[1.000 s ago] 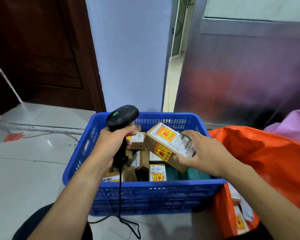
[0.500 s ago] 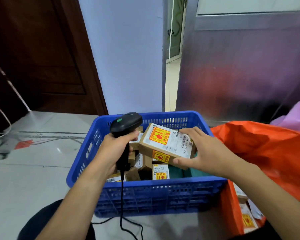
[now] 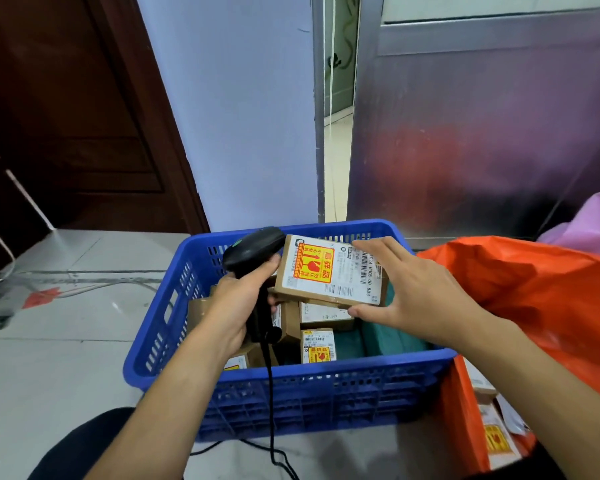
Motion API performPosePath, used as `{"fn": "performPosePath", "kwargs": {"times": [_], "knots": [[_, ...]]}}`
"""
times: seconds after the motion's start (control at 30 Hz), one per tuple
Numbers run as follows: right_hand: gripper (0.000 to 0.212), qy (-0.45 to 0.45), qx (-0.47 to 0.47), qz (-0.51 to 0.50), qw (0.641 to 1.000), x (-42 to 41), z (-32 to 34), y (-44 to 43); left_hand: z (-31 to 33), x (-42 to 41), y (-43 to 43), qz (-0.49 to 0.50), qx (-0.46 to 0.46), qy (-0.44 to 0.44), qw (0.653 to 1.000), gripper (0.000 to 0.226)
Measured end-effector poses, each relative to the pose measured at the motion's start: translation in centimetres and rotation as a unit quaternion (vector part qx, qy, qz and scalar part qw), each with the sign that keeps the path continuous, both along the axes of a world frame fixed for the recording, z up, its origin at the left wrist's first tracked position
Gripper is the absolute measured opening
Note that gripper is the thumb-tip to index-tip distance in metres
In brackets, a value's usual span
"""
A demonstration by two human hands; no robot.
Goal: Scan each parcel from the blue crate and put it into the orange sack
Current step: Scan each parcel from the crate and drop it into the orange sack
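The right hand [image 3: 420, 299] gripped the parcel [image 3: 329, 271] over the blue crate [image 3: 291, 386], its long axis running left to right, label up; the left hand [image 3: 238, 306], clenched on the scanner [image 3: 253, 249], sat just beside its left end, the orange sack [image 3: 534, 299] lying rightward

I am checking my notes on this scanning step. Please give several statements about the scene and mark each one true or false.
1. The left hand holds the black scanner. True.
2. The right hand holds a parcel over the blue crate. True.
3. The crate is empty. False: several parcels lie in it.
4. The orange sack lies left of the crate. False: it lies to the right.
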State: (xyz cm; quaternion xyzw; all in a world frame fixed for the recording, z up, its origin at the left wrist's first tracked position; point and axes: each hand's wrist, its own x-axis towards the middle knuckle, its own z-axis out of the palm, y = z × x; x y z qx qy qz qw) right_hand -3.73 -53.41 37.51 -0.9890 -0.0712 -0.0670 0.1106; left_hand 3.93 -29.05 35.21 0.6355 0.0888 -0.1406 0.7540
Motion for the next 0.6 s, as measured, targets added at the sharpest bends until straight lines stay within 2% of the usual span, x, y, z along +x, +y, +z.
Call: {"fn": "performPosePath", "kwargs": {"times": [0.13,0.33,0.47,0.53,0.6], "knots": [[0.097,-0.001,-0.002,-0.003,1.000,0.5,-0.5,-0.1,0.1,-0.3,0.1,-0.026,0.012,-0.033,0.999,0.058],[0.102,-0.015,0.024,-0.010,1.000,1.1,-1.4,-0.2,-0.3,-0.3,-0.2,0.007,0.021,-0.023,0.999,0.033],[0.094,0.048,0.181,-0.068,0.980,1.7,-2.4,0.3,-0.7,-0.1,-0.4,0.058,-0.006,-0.007,0.998,0.036],[0.085,0.115,0.268,-0.081,0.953,2.2,-3.1,0.3,-0.8,-0.2,-0.6,0.076,-0.022,0.008,0.997,0.037],[0.068,0.170,0.353,-0.080,0.916,2.6,-3.8,0.5,-0.8,-0.5,-0.9,0.077,-0.045,0.019,0.996,0.030]]}}
